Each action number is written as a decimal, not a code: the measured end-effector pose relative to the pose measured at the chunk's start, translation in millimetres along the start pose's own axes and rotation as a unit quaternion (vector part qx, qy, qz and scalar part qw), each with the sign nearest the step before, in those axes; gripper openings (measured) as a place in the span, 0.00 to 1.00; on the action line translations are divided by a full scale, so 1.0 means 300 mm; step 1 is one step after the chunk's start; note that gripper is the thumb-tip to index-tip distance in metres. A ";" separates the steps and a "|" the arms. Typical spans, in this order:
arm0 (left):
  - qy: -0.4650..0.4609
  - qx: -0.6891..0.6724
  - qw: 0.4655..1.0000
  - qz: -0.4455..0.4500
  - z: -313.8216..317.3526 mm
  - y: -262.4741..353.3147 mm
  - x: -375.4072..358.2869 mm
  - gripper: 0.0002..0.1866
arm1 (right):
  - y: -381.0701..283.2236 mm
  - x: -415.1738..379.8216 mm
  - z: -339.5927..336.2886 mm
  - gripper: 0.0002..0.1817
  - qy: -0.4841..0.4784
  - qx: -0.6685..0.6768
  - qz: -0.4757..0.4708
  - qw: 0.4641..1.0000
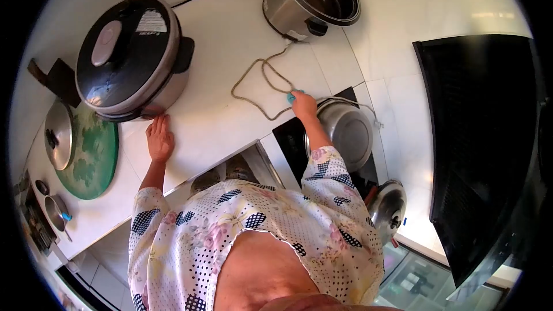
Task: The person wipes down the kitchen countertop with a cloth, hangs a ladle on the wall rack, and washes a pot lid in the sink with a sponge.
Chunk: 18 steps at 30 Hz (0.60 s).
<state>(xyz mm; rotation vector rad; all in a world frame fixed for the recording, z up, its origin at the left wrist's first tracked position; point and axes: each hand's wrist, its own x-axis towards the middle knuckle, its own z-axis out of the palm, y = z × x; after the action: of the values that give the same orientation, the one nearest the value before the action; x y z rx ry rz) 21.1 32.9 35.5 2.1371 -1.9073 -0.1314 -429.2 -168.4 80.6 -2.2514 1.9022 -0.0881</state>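
Observation:
My left hand (160, 138) lies flat with its fingers stretched out on the white counter, at the foot of a large electric pressure cooker (129, 60) with a black lid. Out to the right, my right hand (303, 105) is closed on a small teal cloth (292, 97), mostly hidden under the fingers. The cloth touches the counter beside a looped beige power cord (246, 78). That cord runs from a slow cooker (282, 11) with a dark pot, passes by my right hand and ends in a plug (378, 124) near the wall.
An upturned metal pot (351, 135) stands on a black hob (291, 147), with a steel lid (387, 210) nearby. On the left are a green cutting board (95, 152), another lid (59, 135) and a small pan (56, 210). A black range hood (478, 138) fills the right side.

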 end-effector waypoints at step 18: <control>0.020 -0.039 0.999 0.004 -0.018 -0.007 0.001 0.26 | -0.265 -0.258 0.040 0.12 -0.012 0.045 -0.018 0.999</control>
<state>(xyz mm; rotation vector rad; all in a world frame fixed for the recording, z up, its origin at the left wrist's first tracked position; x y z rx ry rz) 24.5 33.6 40.2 2.0667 -1.8566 -0.1580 -363.4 -78.5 89.8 -2.2179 1.8074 -0.1494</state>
